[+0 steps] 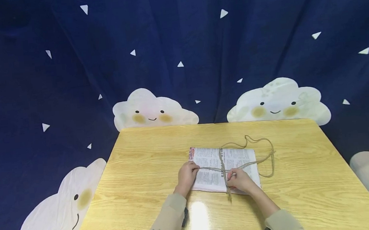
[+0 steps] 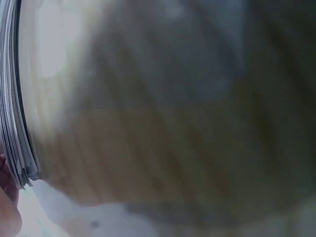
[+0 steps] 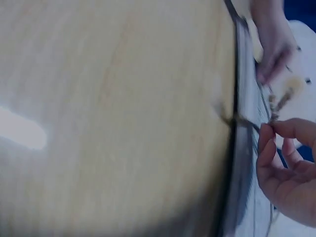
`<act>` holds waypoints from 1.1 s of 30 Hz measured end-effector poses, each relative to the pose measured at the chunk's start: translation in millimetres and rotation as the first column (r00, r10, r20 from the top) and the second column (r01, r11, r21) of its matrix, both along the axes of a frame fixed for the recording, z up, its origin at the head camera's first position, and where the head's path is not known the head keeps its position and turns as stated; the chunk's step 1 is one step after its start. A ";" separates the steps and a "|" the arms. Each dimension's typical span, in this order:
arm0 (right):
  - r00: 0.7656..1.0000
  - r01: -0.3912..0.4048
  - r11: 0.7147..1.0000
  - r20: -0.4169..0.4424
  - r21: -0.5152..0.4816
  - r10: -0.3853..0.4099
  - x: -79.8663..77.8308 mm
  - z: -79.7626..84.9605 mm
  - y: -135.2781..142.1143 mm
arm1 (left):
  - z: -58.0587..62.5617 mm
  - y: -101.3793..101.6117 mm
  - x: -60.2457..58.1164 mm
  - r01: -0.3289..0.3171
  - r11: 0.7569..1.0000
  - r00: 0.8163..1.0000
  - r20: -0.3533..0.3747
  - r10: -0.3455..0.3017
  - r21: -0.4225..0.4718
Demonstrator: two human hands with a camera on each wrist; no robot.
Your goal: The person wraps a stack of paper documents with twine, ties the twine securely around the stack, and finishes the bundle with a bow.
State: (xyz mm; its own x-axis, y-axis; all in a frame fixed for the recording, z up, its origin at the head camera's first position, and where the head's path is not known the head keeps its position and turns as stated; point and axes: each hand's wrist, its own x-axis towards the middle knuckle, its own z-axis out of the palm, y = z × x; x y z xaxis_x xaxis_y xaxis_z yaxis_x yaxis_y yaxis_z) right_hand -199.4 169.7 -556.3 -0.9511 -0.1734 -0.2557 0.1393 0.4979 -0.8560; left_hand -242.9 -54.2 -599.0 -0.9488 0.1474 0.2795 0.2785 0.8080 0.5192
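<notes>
A stack of folded newspapers (image 1: pixel 207 156) lies flat on the wooden table, with brown twine (image 1: pixel 222 159) crossing over its top both ways. My left hand (image 1: pixel 186 176) is at the stack's left edge, its thumb and fingertips pinching the twine that runs along the length. Near the crossing, my right hand (image 1: pixel 240 181) pinches twine between thumb and forefinger; the right wrist view shows this hand (image 3: pixel 291 173) with its other fingers curled. In the left wrist view the layered paper edges (image 2: pixel 15 108) show at the left, beside part of the left hand (image 2: pixel 7 207).
Loose twine loops (image 1: pixel 270 148) spread past the stack's right and far sides. A short twine end (image 1: pixel 229 197) hangs over the near edge onto the wooden table (image 1: pixel 149 161). Behind stands a dark blue curtain (image 1: pixel 178 32) with white clouds and triangles.
</notes>
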 end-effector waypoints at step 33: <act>0.786 0.493 0.854 -0.505 0.165 -0.356 -35.1 -3.4 80.4 | 17.4 40.0 23.1 0.185 0.983 0.983 0.006 -0.185 0.003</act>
